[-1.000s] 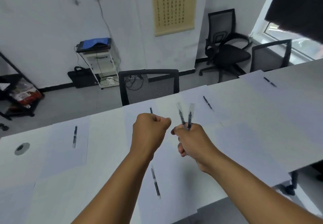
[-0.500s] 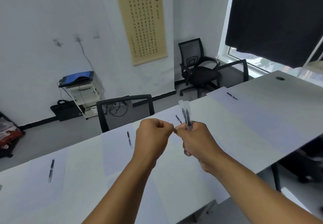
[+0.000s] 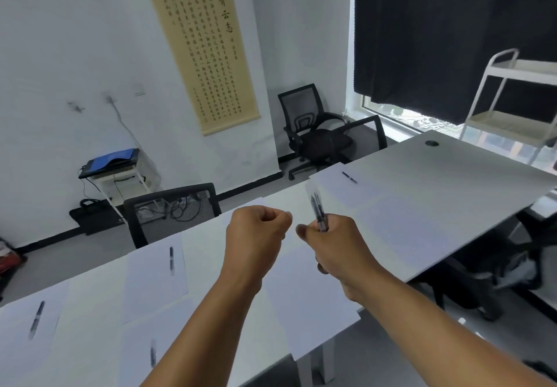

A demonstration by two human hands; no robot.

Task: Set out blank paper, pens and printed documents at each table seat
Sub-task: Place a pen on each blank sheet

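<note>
My right hand [image 3: 334, 245] grips a small bunch of pens [image 3: 316, 208] that stick up from the fist. My left hand [image 3: 256, 235] is a closed fist beside it, a little apart, with nothing visible in it. Both hover over the long white table [image 3: 452, 181]. White sheets lie at the seats: one at far right [image 3: 337, 184] carries a pen [image 3: 349, 177], one at mid-left [image 3: 153, 278] carries a pen [image 3: 171, 260], one at far left [image 3: 27, 326] carries a pen [image 3: 36, 319]. A near sheet [image 3: 307, 308] below my hands has no pen on it.
A black mesh chair [image 3: 171, 211] stands behind the table's far side, another [image 3: 313, 127] by the window. A white cart [image 3: 512, 100] stands at right, a small printer stand [image 3: 114, 169] by the wall. Another pen [image 3: 152, 353] lies near the front edge.
The view has swung right along the table, bringing the window, cart and right table end into sight. My hands have drawn slightly apart; the right still holds the pens.
</note>
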